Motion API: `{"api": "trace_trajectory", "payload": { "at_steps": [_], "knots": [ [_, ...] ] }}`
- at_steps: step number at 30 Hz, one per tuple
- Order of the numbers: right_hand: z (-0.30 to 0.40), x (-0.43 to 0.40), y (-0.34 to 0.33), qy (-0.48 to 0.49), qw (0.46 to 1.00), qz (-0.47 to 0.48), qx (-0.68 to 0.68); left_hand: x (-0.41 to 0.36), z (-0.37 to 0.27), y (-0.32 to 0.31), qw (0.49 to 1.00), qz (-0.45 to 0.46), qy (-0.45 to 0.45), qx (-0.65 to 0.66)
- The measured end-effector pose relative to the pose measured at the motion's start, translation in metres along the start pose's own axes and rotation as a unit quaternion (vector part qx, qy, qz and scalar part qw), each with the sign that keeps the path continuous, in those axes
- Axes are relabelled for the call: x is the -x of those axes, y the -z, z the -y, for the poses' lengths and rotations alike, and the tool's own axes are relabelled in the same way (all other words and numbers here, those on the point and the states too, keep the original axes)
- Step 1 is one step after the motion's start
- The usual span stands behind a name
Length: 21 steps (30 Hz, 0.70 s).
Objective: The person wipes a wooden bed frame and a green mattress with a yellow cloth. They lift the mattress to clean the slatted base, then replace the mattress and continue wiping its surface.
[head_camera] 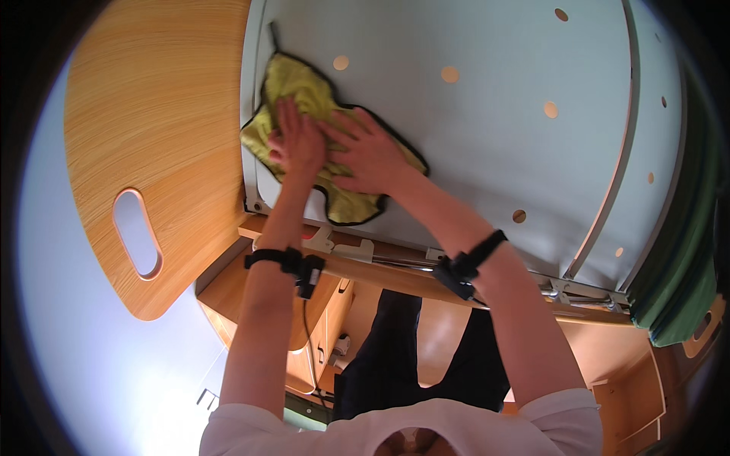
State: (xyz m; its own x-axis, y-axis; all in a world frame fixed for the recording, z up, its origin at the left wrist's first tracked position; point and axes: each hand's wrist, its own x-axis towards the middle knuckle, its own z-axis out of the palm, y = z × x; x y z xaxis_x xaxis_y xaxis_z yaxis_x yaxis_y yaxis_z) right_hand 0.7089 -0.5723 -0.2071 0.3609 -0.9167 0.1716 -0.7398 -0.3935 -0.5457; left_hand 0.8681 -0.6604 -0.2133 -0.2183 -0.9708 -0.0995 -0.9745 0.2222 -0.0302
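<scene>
A yellow cloth with black edging (351, 202) lies spread on a pale grey bed board with round holes (485, 142), at its left end by the wooden panel. On the cloth's left part rests my left hand (299, 139), its fingers pointing away from me. My right hand (368, 151) lies flat with fingers spread on the cloth, close beside the left one. Both hands press on the cloth from above; neither is seen gripping it. A small loop sticks out from the cloth's far corner. Black straps with small devices are on both forearms.
A wood-grain end panel (154, 114) with an oval cutout stands at the left. Metal brackets (353, 251) and a wooden rail (388, 279) run along the near edge. Folded green fabric (678, 302) lies at the right. Below at left are wooden drawers (336, 302).
</scene>
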Motion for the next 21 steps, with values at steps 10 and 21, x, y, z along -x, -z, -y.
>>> {"api": "trace_trajectory", "payload": {
  "at_steps": [10, 21],
  "knots": [
    [-0.021, 0.051, 0.03, 0.008, 0.998, 0.049, -0.032, 0.035, -0.05, 0.009, 0.986, 0.004, 0.093, 0.136],
    [-0.209, 0.253, 0.181, -0.092, 0.987, -0.117, 0.055, 0.048, -0.357, 0.008, 0.987, 0.109, -0.068, 0.096]
  ]
}}
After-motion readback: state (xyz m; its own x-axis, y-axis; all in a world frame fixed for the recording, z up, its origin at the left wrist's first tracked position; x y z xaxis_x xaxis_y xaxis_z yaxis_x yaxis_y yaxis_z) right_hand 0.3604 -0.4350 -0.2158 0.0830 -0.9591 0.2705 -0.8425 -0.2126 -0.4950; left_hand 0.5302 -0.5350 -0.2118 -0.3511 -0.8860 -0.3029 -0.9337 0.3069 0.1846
